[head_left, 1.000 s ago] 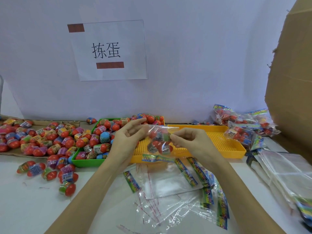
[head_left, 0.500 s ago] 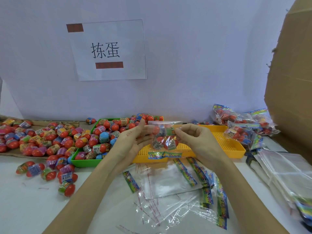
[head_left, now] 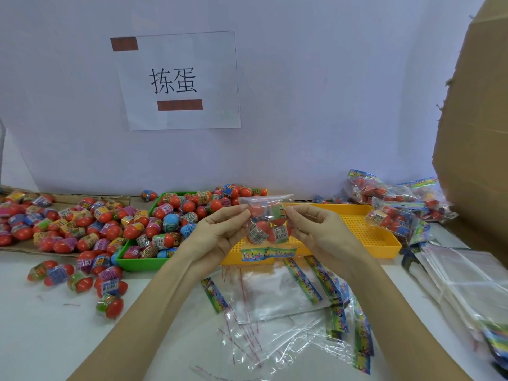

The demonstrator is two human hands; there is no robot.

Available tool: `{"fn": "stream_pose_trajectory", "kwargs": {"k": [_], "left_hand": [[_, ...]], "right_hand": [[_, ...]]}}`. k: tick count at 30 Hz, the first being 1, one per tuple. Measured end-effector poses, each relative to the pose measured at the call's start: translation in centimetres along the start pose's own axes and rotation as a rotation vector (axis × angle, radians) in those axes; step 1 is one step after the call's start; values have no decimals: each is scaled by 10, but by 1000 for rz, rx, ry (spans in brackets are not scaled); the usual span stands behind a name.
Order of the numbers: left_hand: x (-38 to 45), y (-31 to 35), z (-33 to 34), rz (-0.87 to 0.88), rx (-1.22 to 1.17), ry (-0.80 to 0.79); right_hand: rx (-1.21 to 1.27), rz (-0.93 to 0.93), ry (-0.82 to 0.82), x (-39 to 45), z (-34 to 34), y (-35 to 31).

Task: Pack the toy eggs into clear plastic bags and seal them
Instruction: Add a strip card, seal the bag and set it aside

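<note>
A clear bag (head_left: 268, 224) at frame centre hangs upright, holding several red toy eggs, its printed strip at the bottom. Loose eggs (head_left: 82, 224) crowd the left side. Empty bags (head_left: 275, 312) lie flat at lower centre; filled bags (head_left: 390, 204) pile at right.

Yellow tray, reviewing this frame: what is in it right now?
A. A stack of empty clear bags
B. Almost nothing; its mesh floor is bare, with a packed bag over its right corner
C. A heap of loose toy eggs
B: the yellow tray shows bare mesh, while the loose eggs fill the green tray beside it.
</note>
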State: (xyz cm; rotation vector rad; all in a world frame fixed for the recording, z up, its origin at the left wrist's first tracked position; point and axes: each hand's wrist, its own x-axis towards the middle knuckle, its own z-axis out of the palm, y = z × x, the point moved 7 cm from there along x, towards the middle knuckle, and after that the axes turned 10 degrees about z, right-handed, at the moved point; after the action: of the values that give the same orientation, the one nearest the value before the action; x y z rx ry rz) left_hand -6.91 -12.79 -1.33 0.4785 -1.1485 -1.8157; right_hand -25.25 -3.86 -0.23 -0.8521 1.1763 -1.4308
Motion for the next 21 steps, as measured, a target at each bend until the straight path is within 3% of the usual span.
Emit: {"fn": "stream_pose_trajectory", "kwargs": {"k": [9, 14, 21], "left_hand": [[2, 7, -1, 48, -19, 42], [3, 5, 2, 33, -75, -23], [-1, 23, 4, 226, 79, -20]], "right_hand": [[9, -88, 13, -5, 5, -8], [69, -54, 19, -4, 3, -6], [63, -43, 38, -5, 0, -7]]}}
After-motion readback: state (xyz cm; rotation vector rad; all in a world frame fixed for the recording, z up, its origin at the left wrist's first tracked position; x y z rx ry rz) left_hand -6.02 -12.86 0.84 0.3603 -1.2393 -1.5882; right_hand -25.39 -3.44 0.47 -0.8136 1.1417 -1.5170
